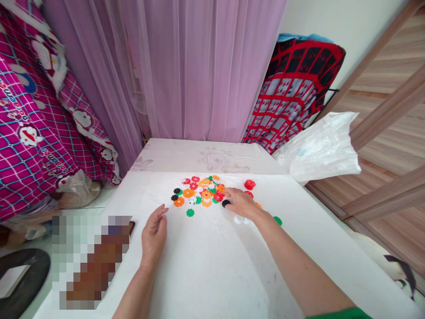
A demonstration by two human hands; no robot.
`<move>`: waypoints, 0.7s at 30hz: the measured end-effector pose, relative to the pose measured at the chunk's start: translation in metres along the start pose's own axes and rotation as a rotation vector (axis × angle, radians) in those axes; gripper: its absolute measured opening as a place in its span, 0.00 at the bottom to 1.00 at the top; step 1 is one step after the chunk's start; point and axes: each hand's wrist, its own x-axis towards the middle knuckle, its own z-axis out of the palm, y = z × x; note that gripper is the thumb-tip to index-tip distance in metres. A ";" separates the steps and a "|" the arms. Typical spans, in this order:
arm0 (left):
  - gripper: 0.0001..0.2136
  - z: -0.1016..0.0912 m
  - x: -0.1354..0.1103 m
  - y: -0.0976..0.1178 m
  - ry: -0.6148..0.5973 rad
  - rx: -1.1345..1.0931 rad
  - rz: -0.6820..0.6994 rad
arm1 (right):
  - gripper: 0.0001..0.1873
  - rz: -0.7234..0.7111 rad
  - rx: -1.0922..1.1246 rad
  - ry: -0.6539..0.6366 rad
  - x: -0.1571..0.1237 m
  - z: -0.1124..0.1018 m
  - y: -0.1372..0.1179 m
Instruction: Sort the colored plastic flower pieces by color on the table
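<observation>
A loose pile of notched plastic snowflake discs in red, orange, green, white and black lies on the white table. My right hand is at the pile's right edge, its fingers bent and closed on a black snowflake disc at their tips. Part of that grip is hidden by the hand itself. My left hand rests on the table to the left of the pile, thumb apart from loosely curved fingers, holding nothing. Closest to it are a green disc and an orange disc.
Red discs, partly stacked, sit beyond my right hand, and a green disc lies beside my right forearm. A white plastic bag stands at the table's right far corner. Purple curtains hang behind the table.
</observation>
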 end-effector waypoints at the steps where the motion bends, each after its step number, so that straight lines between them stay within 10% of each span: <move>1: 0.12 0.000 0.000 0.000 -0.001 0.000 -0.004 | 0.25 -0.003 0.007 0.004 0.000 -0.001 0.001; 15: 0.13 0.000 0.000 -0.001 -0.022 0.007 0.003 | 0.18 -0.361 -0.115 0.056 0.026 0.042 -0.089; 21: 0.13 0.002 0.000 -0.003 -0.013 -0.004 0.014 | 0.15 -0.395 -0.174 0.052 0.003 0.056 -0.087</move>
